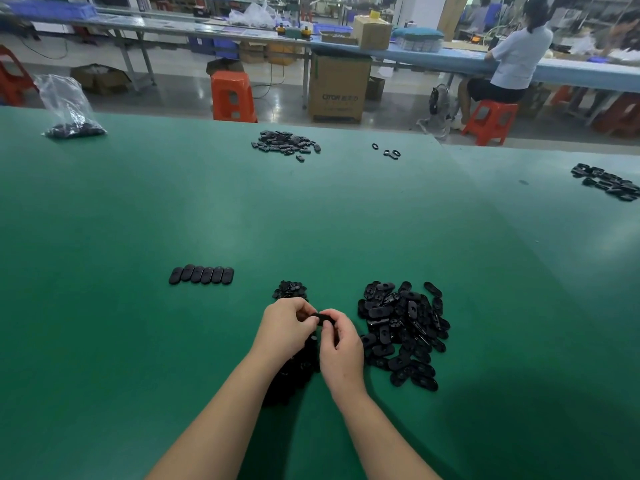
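I see both hands meeting at lower centre of the frame, over the green table [138, 220]. The left hand [287, 327] and the right hand [341, 344] each have fingers curled round one black oval plastic part [323, 319], pinched between them at the fingertips and held just above the table surface. I cannot tell whether it is one piece or two pressed together.

Just right of the hands lies a large loose pile of like parts [403, 334]. A smaller heap [290, 291] sits just above the left hand, and a dark heap [294, 372] lies under the left wrist, partly hidden by it. Left of centre, a row of six parts [201, 274] stands side by side, touching.

Toward the top of the table: a far pile [285, 143], a few loose pieces [388, 151] right of it, and a clear plastic bag [67, 109] with dark parts at upper left. Another pile [607, 181] lies at the right edge.

Beyond the table stand an orange stool [232, 97] and a cardboard box [337, 88].
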Demonstrator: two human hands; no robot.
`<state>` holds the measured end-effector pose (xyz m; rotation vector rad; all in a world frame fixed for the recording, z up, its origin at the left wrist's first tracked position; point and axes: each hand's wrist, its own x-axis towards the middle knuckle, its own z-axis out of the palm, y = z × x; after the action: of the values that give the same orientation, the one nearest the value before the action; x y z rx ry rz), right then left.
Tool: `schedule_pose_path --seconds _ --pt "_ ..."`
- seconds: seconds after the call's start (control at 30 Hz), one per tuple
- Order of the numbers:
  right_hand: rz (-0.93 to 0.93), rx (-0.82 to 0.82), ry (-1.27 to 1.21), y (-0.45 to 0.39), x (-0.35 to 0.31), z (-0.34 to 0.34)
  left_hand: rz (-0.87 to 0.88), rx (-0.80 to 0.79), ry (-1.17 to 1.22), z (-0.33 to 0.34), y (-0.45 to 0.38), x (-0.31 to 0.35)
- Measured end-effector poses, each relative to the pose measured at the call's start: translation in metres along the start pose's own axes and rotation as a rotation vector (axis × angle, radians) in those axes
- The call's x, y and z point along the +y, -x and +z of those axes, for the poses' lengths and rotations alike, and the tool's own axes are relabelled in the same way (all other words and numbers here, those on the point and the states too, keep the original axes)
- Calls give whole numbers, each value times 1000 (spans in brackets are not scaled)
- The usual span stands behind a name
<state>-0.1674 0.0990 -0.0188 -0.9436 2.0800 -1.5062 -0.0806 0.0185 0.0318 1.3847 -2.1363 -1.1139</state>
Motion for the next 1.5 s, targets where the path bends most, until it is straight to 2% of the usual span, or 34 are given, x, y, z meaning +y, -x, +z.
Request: schedule_pose_path --seconds 0.8,1.33,1.43,1.5 --pt "27 25 -73 0 2 -1 13 53 -58 12 3 1" --pt "43 -40 -61 0 3 0 301 28 -184 5 11 -12" --pt "66 -42 -97 1 1 -1 360 83 -219 1 11 -15" --pt "72 -22 -122 2 1 -1 311 206 -213 -6 8 -19"
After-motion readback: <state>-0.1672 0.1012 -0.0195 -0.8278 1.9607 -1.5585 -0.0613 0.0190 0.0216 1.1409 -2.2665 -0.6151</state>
